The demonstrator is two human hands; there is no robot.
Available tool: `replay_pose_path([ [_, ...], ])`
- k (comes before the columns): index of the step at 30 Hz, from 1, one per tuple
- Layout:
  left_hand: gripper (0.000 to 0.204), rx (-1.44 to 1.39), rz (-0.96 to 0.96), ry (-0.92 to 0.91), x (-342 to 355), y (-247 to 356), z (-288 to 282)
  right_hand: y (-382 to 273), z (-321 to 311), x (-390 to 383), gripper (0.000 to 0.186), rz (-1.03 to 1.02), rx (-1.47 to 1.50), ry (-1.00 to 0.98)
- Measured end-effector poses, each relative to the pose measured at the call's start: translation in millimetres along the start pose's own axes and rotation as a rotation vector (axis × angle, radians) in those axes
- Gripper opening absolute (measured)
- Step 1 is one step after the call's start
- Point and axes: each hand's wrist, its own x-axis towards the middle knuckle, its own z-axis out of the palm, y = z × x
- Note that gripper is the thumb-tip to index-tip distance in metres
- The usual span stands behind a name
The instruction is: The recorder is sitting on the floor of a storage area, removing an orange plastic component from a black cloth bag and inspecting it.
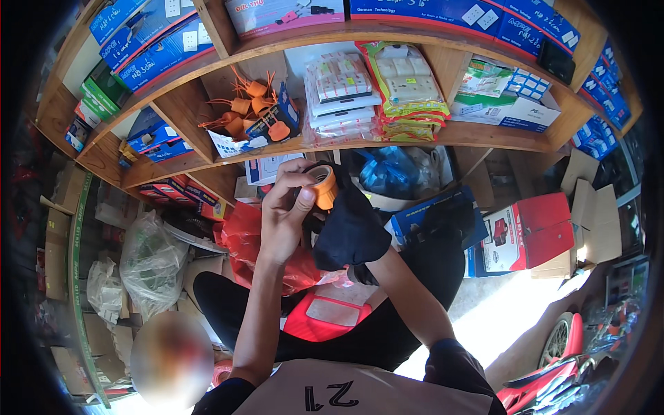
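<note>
My left hand point(283, 218) is closed round an orange bulb socket point(325, 195), with thumb and fingers on its side. The socket is tilted so its round opening faces up. A dark cloth point(354, 238) covers my right hand point(370, 256) and is pressed against the right side of the socket. Its fingers are hidden under the cloth, which also reaches behind the socket. More orange bulb sockets point(256, 104) with orange wires lie in an open box point(234, 144) on the wooden shelf ahead.
Stacked plastic packs point(340, 86) and yellow-red packs point(408, 83) fill the wooden shelf point(484, 142). Below are a blue plastic bag point(387, 173), a red bag point(252, 242) and a red carton point(529, 235). Clear bags point(153, 256) lie left; a red bicycle or toy vehicle point(553, 373) stands lower right.
</note>
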Motion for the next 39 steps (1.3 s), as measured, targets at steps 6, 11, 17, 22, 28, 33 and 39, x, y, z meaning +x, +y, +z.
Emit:
replay_pose_path([
  [6, 0.037, 0.076, -0.074, 0.153, 1.6, -1.7, 14.9, 17.2, -10.4, -8.9, 0.046, 0.109, -0.721, 0.017],
  [11, 0.055, 0.051, -0.33, 0.191, -3.9, -10.5, 22.0, 25.1, -14.3, -10.1, 0.035, -0.239, -0.173, 0.154],
  [17, 0.053, -0.153, -0.293, 0.269, -6.7, -15.9, 28.1, -8.6, -11.7, 7.5, 0.03, -0.23, -0.664, 0.129],
  [22, 0.049, 0.035, -0.121, 0.369, -10.9, -15.0, 39.6, -18.1, 5.3, 1.3, 0.034, -0.161, -0.513, 0.171],
  [28, 0.045, 0.077, -0.067, 0.277, -3.9, -2.0, 35.2, 10.1, 10.1, -9.6, 0.039, -0.058, -0.252, 0.055],
  [33, 0.045, -0.015, -0.18, 0.272, 0.1, 11.6, 32.1, 6.7, -4.7, -5.2, 0.031, -0.137, -0.429, -0.027],
  [39, 0.045, -0.022, -0.249, 0.304, 0.9, 18.2, 27.1, -18.2, -8.1, -1.5, 0.02, -0.179, -0.888, -0.015],
])
